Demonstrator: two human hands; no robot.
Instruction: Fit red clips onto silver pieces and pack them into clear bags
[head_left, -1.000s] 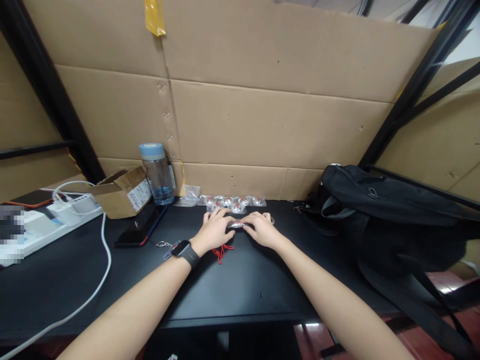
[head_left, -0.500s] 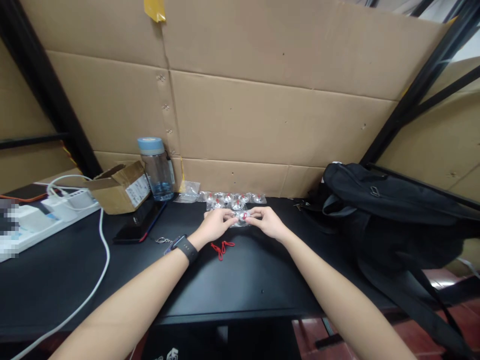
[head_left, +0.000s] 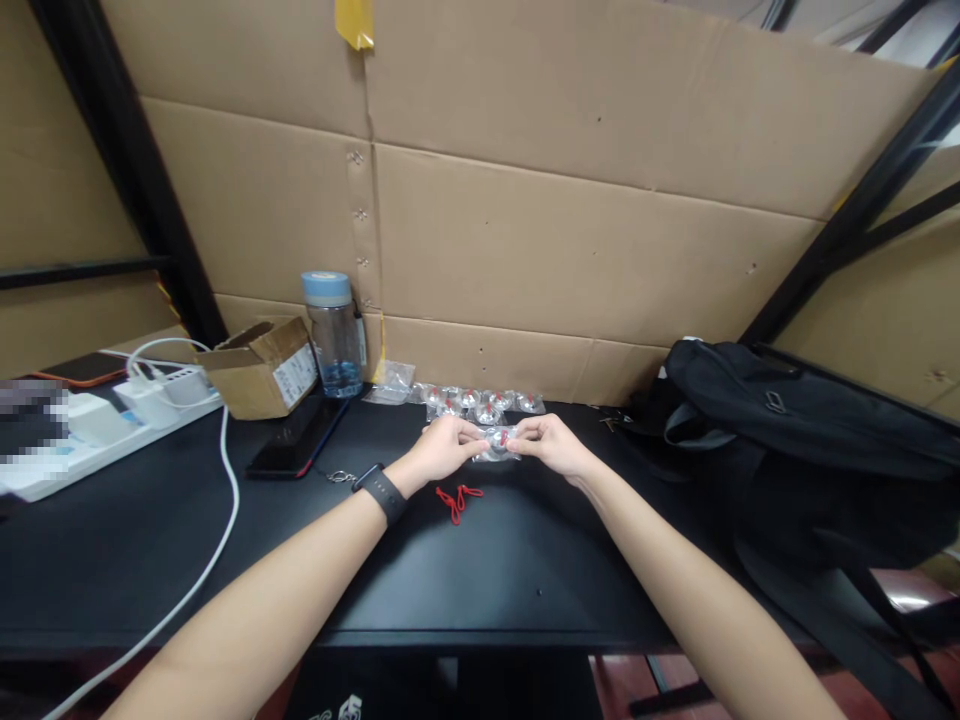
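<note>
Between my two hands is a small clear plastic packet (head_left: 496, 443) with a round silvery item and a bit of red in it. My left hand (head_left: 447, 449) pinches its left side, and my right hand (head_left: 549, 446) pinches its right side. Several similar packets (head_left: 489, 408) lie in rows just behind, partly hidden by my fingers. Flat clear bags (head_left: 393, 380) rest to the left of those rows. Red cord loops (head_left: 458, 502) lie on the black table (head_left: 510, 575) in front of my left hand.
At the left stand an open cardboard box (head_left: 261, 372) and a bottle (head_left: 334, 335), with a phone (head_left: 297, 440), a keyring (head_left: 341, 477) and a white power strip (head_left: 112, 430) with a cable. A black backpack (head_left: 810, 440) fills the right side.
The view has shifted, so everything appears a little farther right. Both hands still hold the packet, which now shows more between my fingers.
</note>
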